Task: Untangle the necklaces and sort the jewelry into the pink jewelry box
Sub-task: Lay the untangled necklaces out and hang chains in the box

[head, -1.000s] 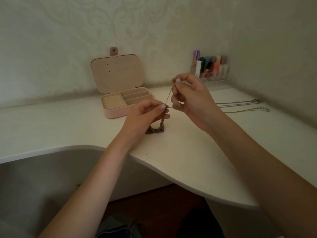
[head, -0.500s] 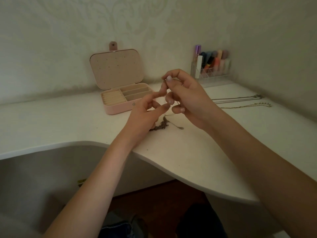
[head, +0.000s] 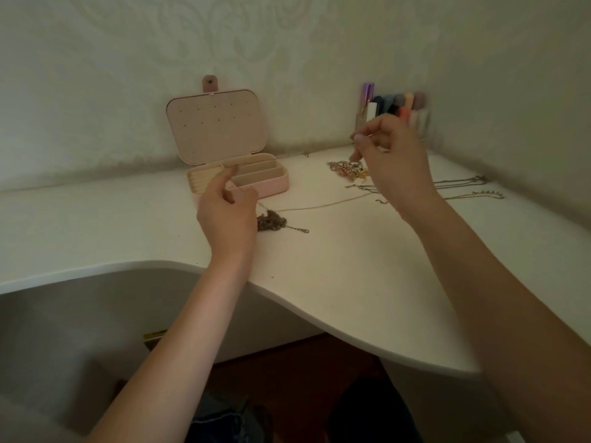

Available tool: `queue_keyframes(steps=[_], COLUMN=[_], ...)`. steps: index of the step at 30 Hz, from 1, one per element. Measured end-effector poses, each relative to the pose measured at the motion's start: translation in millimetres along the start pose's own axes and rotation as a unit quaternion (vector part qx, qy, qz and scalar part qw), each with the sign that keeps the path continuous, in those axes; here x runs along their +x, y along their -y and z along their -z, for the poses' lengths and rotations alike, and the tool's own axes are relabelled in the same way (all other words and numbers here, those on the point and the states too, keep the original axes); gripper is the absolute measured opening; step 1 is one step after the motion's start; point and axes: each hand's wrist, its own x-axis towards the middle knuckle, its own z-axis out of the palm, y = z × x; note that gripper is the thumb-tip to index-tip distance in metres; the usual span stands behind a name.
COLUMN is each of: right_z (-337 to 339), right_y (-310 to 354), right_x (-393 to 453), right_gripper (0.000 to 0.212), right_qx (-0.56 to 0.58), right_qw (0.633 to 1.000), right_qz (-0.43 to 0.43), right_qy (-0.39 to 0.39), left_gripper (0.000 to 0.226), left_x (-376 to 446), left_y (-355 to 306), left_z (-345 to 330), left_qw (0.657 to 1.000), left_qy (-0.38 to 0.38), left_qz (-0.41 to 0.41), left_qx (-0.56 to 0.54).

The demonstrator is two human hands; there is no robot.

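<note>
left hand (head: pixel 228 212) fingers loosely curled, grip unclear, beside tangle (head: pixel 271 220) | right hand (head: pixel 388 161) pinched thin chain (head: pixel 323 206) | box (head: pixel 271 183) open near desk's (head: pixel 335 282) back edge

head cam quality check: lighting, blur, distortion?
Head view: dim, flat light, no glare, only soft shadows on the desk. Wide-angle bend curves the desk edge and wall line. Right hand is motion-smeared at the fingers; left hand sharper. Fine chains read faintly; the organizer at the back is soft.
</note>
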Motion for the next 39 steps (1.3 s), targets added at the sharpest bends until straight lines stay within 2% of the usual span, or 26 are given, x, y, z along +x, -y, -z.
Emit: queue_keyframes(steps=[5,9,11,16,21,25,27,30,34,37,39], right_z=[0.6,-4.1,-5.6,-3.5,-0.3,1.9,2.9,-0.2,-6.9,-10.0,-12.2], right_y=[-5.4,-7.8,-8.1,-7.8,-11.5,-13.1,-13.0,-14.6,-20.7,-18.8,-15.3], right_x=[-0.3,0.3,0.9,-0.8,0.0,-1.3,-2.8,-5.1,-3.0,-4.6,-8.9], right_gripper=[0.007,0.010,0.012,0.011,0.008,0.013,0.012,0.010,0.005,0.010,0.013], right_qx=[-0.037,-0.067,-0.079,-0.116,-0.234,-0.376,-0.387,-0.352,-0.264,-0.208,-0.228], right_qw=[0.998,0.995,0.993,0.986,0.965,0.921,0.916,0.934,0.963,0.963,0.951], right_qz=[0.048,0.074,0.090,0.111,0.099,0.072,0.064,0.046,-0.042,-0.100,-0.095], right_qy=[-0.027,-0.021,-0.018,-0.045,-0.062,-0.077,-0.081,-0.038,0.044,0.136,0.184], left_gripper=[0.060,0.082,0.087,0.064,0.061,0.057,0.057,0.064,0.074,0.077,0.077], left_x=[-2.7,-4.8,-2.9,0.4,1.9,-6.3,-8.2,-7.3,-6.3,-5.5,-5.9], left_y=[-4.6,-5.2,-3.8,-0.9,-3.3,-9.3,-9.8,-9.9,-8.2,-6.9,-7.2], left_z=[-0.6,-3.2,-3.9,-2.5,-3.0,-1.4,-1.2,-1.1,-0.1,-0.1,-0.5], left_qw=[0.999,0.996,0.997,0.995,0.987,0.987,0.987,0.984,0.980,0.980,0.980], left_qy=[-0.043,0.015,0.021,-0.061,0.009,0.034,0.054,0.093,0.129,0.132,0.136], left_qz=[-0.021,-0.010,-0.003,-0.048,0.015,-0.016,-0.025,0.007,0.033,0.044,0.041], left_qx=[0.014,-0.083,-0.081,-0.067,-0.157,-0.159,-0.148,-0.153,-0.148,-0.142,-0.136])
